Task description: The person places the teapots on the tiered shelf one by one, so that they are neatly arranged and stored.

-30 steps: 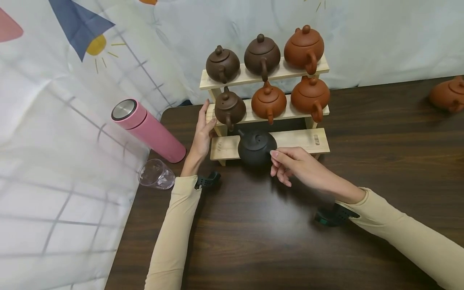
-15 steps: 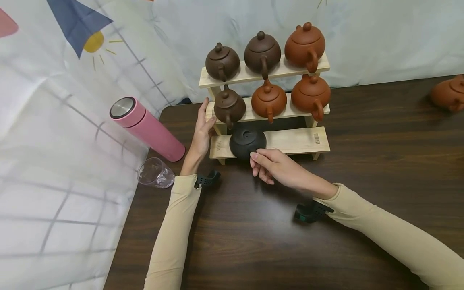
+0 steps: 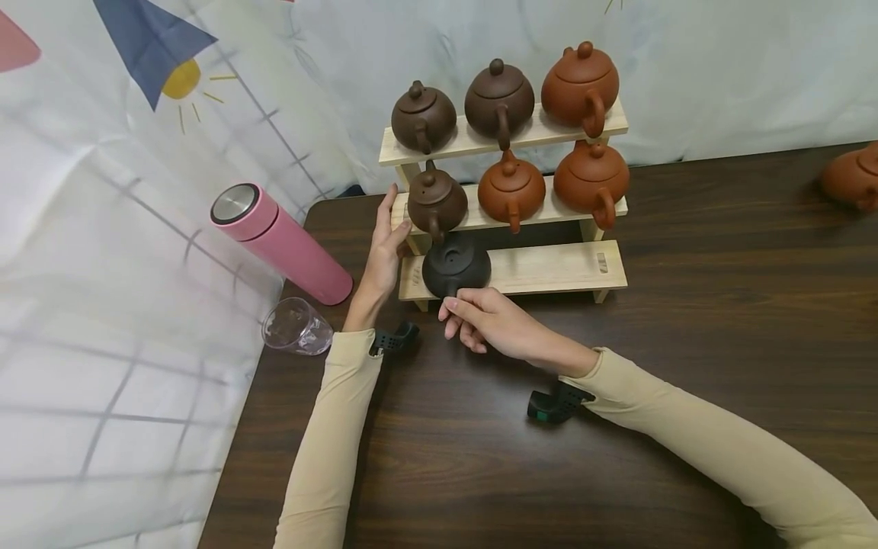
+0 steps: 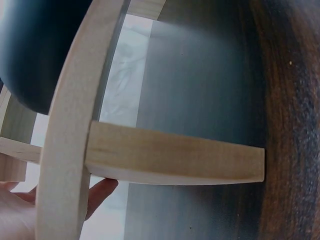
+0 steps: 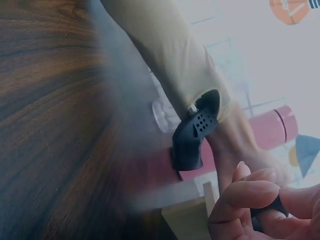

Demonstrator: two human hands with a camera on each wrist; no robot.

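A black teapot (image 3: 456, 265) sits at the left end of the lowest tier of a wooden three-tier stand (image 3: 552, 268). Its handle, turned toward me, is pinched between the thumb and fingers of my right hand (image 3: 495, 320). My left hand (image 3: 381, 263) holds the stand's left end at the middle tier, thumb by the front edge and fingers along the side. Just beside that thumb is a dark brown teapot (image 3: 437, 200). In the left wrist view the black pot (image 4: 37, 55) shows behind a plank, with part of the left hand (image 4: 17, 215) at lower left.
Orange-brown teapots (image 3: 511, 187) (image 3: 591, 179) share the middle tier; several more teapots (image 3: 499, 95) line the top. Left of the stand are a pink thermos (image 3: 295, 255) and a clear glass (image 3: 296, 328). Another reddish teapot (image 3: 850, 179) stands far right on the dark table (image 3: 439, 450).
My right hand has moved the black teapot leftward along the lowest tier, and its handle has swung round to the front. The left hand stays in place on the stand.
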